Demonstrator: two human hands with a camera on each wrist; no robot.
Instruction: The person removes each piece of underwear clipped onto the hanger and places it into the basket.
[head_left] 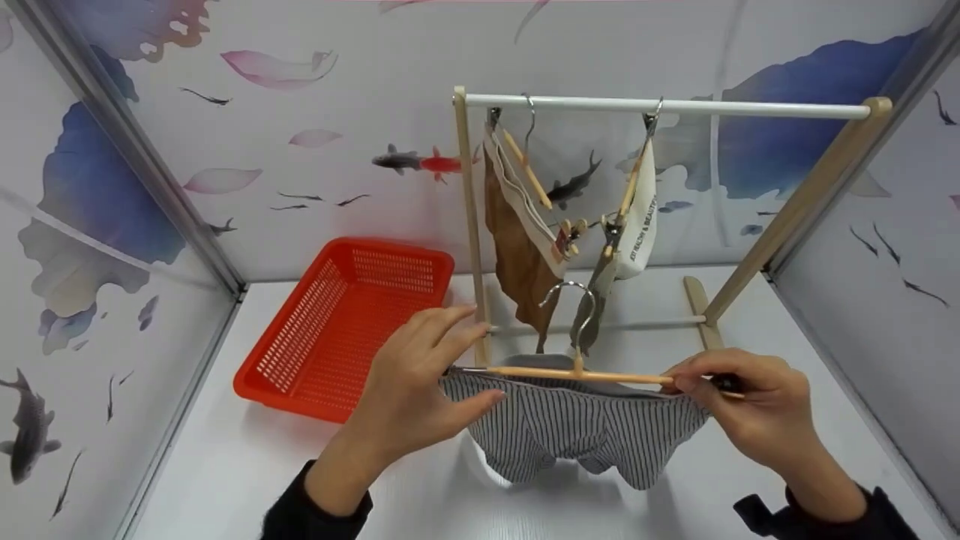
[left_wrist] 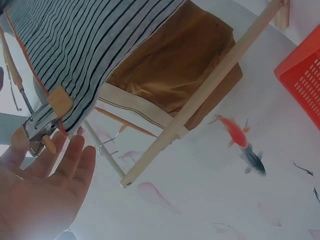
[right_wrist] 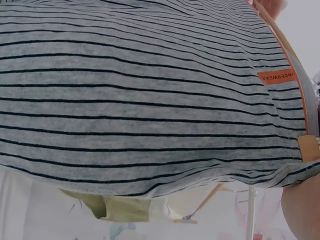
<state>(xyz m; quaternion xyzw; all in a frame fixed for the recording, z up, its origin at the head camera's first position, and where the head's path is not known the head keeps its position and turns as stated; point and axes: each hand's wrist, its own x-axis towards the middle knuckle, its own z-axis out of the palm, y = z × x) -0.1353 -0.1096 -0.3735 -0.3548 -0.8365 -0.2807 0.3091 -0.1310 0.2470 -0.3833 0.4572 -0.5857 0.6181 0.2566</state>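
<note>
Grey underpants [head_left: 555, 427] with dark stripes hang from a wooden clip hanger [head_left: 540, 372] whose metal hook points up. In the right wrist view an orange label [right_wrist: 278, 76] on the waistband reads UNDERWEAR. My right hand [head_left: 765, 401] pinches the hanger's right end together with the waistband, beside the dark clip [head_left: 726, 382]. At the other end my left hand [head_left: 416, 382] has thumb and fingers spread apart. In the left wrist view a metal clip with wooden pads [left_wrist: 42, 122] grips the waistband corner, right beside my left hand's extended fingers [left_wrist: 70, 160].
Behind the underpants stands a wooden rack with a white rail [head_left: 675, 107]. Brown [head_left: 514, 232] and white [head_left: 637, 217] garments hang on it from clip hangers, with an olive piece [head_left: 596, 307] below. A red plastic basket [head_left: 255, 382] sits left of the rack. Printed walls enclose the table.
</note>
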